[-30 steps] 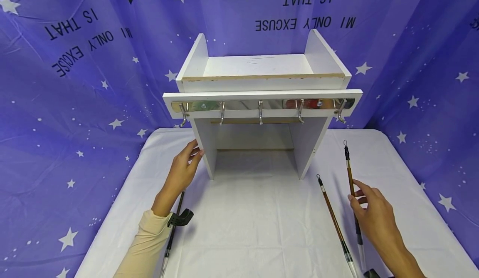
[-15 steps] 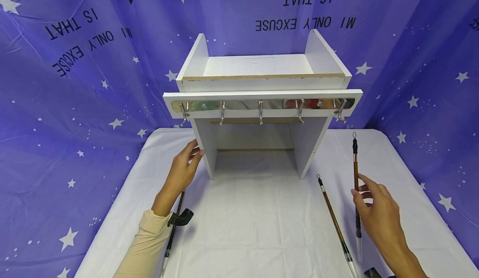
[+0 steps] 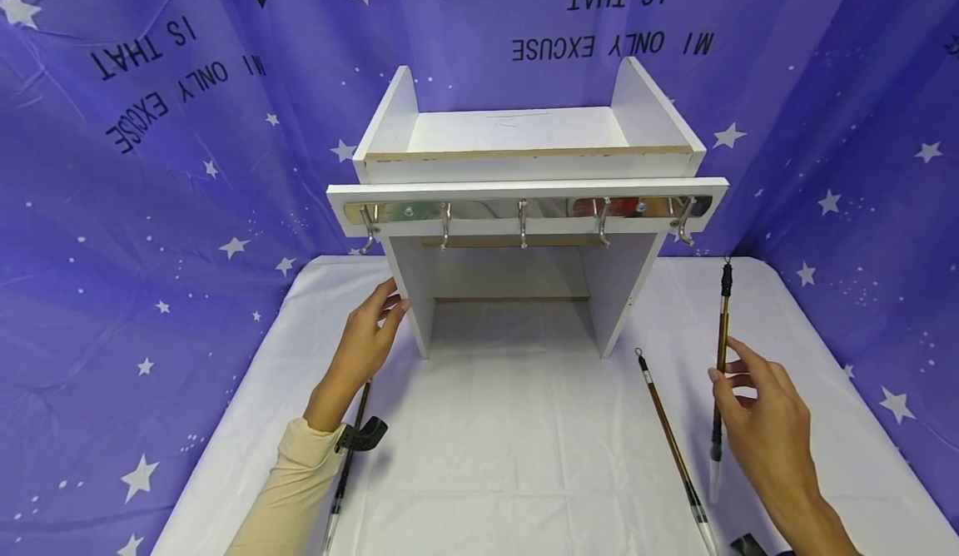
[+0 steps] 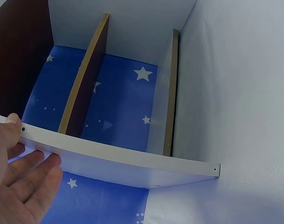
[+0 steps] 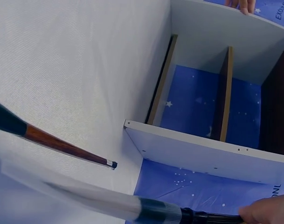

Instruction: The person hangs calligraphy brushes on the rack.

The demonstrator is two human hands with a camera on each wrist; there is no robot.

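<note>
A white wooden shelf unit (image 3: 517, 168) stands on the white-covered table, with a metal hook rail (image 3: 483, 209) across its front. My left hand (image 3: 361, 341) holds the edge of its left side panel (image 4: 118, 151), thumb on the edge and fingers against the outer face. To the right of the unit, my right hand (image 3: 772, 427) pinches a calligraphy brush (image 3: 722, 323) by its brown handle. That brush is upright, loop end up, its tip in a clear cap (image 5: 72, 191). A second brush (image 3: 667, 423) lies on the table between the right hand and the unit.
Another brush (image 3: 346, 460) lies under my left forearm, partly hidden by the wrist camera. Several metal hooks (image 3: 523, 225) stick out from the rail. A purple star-printed curtain (image 3: 187, 231) encloses the table (image 3: 487, 448) behind and at the sides.
My right hand has moved slightly right and up, and the brush in it has swung from leaning to nearly upright. My left hand and the shelf unit stay in place.
</note>
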